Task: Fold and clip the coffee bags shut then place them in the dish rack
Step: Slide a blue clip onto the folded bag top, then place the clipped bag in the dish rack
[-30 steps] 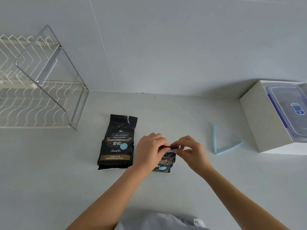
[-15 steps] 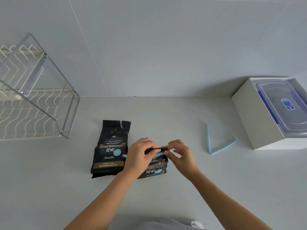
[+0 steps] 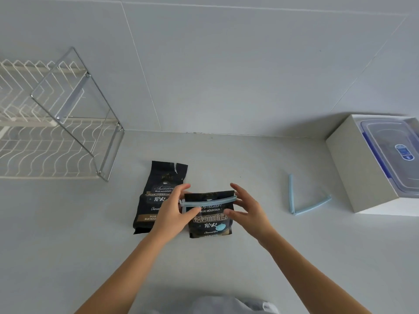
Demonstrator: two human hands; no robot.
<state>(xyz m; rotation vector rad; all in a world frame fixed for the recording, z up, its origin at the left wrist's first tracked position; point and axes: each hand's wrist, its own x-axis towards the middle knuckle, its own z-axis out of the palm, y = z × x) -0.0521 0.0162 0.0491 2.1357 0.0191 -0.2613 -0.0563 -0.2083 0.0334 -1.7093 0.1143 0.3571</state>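
Lying flat, blue-clipped black coffee bag (image 3: 210,220)

The dish rack (image 3: 34,152) is white wire with a shiny metal frame (image 3: 110,152), the coffee bag (image 3: 159,177) next to it and the clipped coffee bag (image 3: 212,222) farther from it look like black, slightly shiny plastic, the blue clip (image 3: 209,201) looks like smooth plastic, and the surface (image 3: 226,268) is matt white.
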